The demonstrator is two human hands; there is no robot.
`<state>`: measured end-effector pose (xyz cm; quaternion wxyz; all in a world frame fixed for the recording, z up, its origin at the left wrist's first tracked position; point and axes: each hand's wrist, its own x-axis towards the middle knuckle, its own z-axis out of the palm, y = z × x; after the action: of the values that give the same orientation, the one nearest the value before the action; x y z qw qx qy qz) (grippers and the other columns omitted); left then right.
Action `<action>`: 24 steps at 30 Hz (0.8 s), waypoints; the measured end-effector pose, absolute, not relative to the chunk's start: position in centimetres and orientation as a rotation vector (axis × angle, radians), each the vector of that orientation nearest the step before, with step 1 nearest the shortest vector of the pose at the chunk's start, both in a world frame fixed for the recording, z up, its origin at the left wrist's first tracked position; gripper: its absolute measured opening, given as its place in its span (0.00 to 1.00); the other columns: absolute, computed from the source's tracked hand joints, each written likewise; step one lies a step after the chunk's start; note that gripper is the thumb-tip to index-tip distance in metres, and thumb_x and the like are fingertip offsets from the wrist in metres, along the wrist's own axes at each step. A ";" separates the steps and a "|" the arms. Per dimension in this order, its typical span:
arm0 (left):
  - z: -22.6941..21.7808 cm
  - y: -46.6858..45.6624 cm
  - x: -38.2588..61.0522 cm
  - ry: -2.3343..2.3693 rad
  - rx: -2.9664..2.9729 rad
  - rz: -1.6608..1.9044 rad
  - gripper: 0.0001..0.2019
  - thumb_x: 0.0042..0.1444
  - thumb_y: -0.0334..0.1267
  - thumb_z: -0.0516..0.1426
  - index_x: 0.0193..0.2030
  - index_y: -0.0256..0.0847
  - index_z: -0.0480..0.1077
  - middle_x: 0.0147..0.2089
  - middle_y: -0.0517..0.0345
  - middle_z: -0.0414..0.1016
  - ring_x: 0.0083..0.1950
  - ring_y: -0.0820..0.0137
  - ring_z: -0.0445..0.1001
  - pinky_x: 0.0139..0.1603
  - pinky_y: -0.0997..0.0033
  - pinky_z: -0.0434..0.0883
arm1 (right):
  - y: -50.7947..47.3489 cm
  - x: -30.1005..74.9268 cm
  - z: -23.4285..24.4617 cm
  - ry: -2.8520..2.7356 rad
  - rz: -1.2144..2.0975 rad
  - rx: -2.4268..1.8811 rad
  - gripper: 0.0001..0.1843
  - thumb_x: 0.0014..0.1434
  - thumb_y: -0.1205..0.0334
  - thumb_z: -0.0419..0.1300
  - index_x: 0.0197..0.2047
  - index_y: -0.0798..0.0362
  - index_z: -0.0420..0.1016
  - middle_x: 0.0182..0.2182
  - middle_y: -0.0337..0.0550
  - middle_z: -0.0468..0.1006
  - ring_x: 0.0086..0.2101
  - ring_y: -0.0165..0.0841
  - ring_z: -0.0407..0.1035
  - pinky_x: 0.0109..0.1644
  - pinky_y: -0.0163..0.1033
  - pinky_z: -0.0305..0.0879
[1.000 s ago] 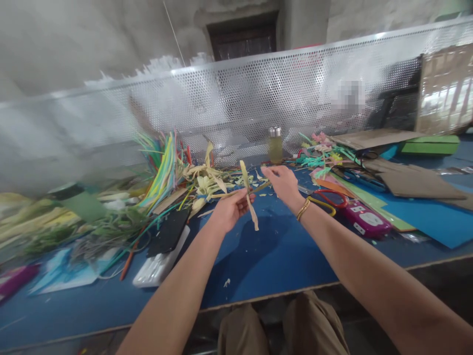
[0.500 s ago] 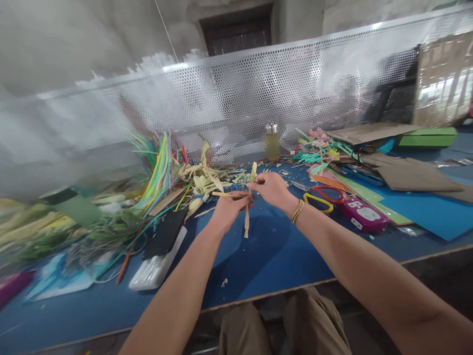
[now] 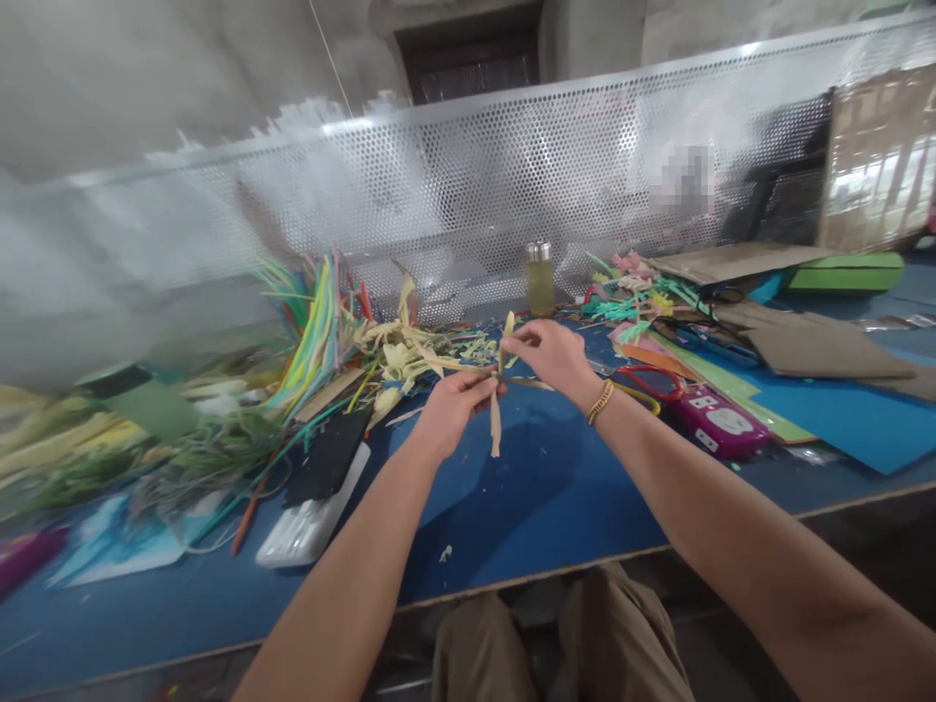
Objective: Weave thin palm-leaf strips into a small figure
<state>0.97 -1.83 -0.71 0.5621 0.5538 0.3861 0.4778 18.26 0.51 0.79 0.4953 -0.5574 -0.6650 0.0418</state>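
Pale yellow strips [image 3: 495, 424], like dried leaf or paper, cross one another between my hands above the blue table. My left hand [image 3: 454, 408] pinches them near the crossing, with one end hanging below its fingertips. With thumb and forefinger, my right hand [image 3: 548, 356] grips the upright end of a strip [image 3: 508, 331]; another strip end points right beneath this hand. A heap of similar pale strips [image 3: 402, 356] lies just beyond my left hand. Scissors with red and yellow handles [image 3: 650, 382] rest beside my right wrist, partly hidden by it.
Left of my arms lie a black phone [image 3: 329, 456], a white packet [image 3: 311, 526] and a bundle of coloured stems [image 3: 314, 331]. A bottle [image 3: 539, 283] stands at the back before a perforated metal panel [image 3: 483, 195]. Rightward are a purple case [image 3: 713, 424] and cardboard pieces [image 3: 826, 349].
My right hand has moved slightly up and right, away from the left, with the strip end. The left hand has shifted a little up, and a strip end now shows pointing right.
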 end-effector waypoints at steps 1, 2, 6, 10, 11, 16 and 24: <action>-0.7 -1.7 0.9 0.899 1.298 1.129 0.11 0.41 0.41 0.67 0.31 0.37 0.78 0.30 0.52 0.78 0.35 0.67 0.74 0.42 0.67 0.70 | 0.3 18.5 1.0 -1.571 -0.030 -1.322 0.15 0.55 0.47 0.62 0.36 0.49 0.78 0.35 0.42 0.77 0.36 0.36 0.66 0.44 0.43 0.52; -0.7 -1.5 0.8 0.895 1.303 1.141 0.11 0.42 0.42 0.67 0.31 0.37 0.78 0.30 0.53 0.77 0.36 0.67 0.74 0.43 0.66 0.70 | 0.1 18.5 1.3 -1.559 -0.141 -1.282 0.15 0.55 0.48 0.62 0.41 0.48 0.78 0.40 0.44 0.77 0.40 0.38 0.66 0.48 0.45 0.50; -1.1 -1.0 0.8 0.953 1.405 1.183 0.08 0.44 0.40 0.64 0.29 0.37 0.78 0.29 0.55 0.77 0.34 0.68 0.73 0.41 0.68 0.70 | -1.4 17.5 2.0 -1.850 -0.287 -1.052 0.12 0.58 0.52 0.62 0.43 0.44 0.79 0.40 0.44 0.75 0.43 0.38 0.64 0.51 0.47 0.48; -1.7 -0.6 0.8 1.030 1.491 1.293 0.02 0.40 0.32 0.63 0.23 0.37 0.75 0.25 0.58 0.74 0.30 0.69 0.69 0.33 0.72 0.67 | -2.2 15.8 1.8 -2.145 -0.211 -0.831 0.08 0.59 0.57 0.61 0.41 0.47 0.79 0.38 0.42 0.75 0.40 0.34 0.66 0.45 0.42 0.53; -1.8 -0.5 0.8 1.038 1.517 1.326 0.01 0.39 0.30 0.62 0.22 0.37 0.74 0.24 0.58 0.74 0.29 0.69 0.69 0.32 0.72 0.67 | -2.3 15.5 1.7 -2.178 -0.182 -0.793 0.08 0.61 0.58 0.59 0.40 0.48 0.79 0.37 0.42 0.75 0.39 0.33 0.66 0.44 0.40 0.54; -1.0 -1.0 0.7 0.987 1.612 1.428 0.05 0.40 0.31 0.62 0.18 0.38 0.71 0.22 0.61 0.71 0.29 0.70 0.67 0.32 0.72 0.66 | -2.9 14.6 1.1 -2.129 -0.155 -0.760 0.17 0.68 0.58 0.47 0.36 0.54 0.74 0.32 0.43 0.74 0.35 0.31 0.65 0.39 0.36 0.57; 0.1 -1.9 0.6 0.991 1.691 1.521 0.09 0.40 0.27 0.57 0.13 0.40 0.66 0.20 0.61 0.68 0.27 0.72 0.63 0.30 0.74 0.63 | -3.9 13.7 0.5 -2.083 -0.283 -0.713 0.17 0.69 0.60 0.45 0.38 0.54 0.73 0.31 0.45 0.75 0.35 0.33 0.66 0.41 0.38 0.57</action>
<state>0.65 -1.90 0.05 0.3243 0.6448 0.3780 0.5798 13.68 -3.86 0.53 0.4448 -0.2878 -0.8404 -0.1143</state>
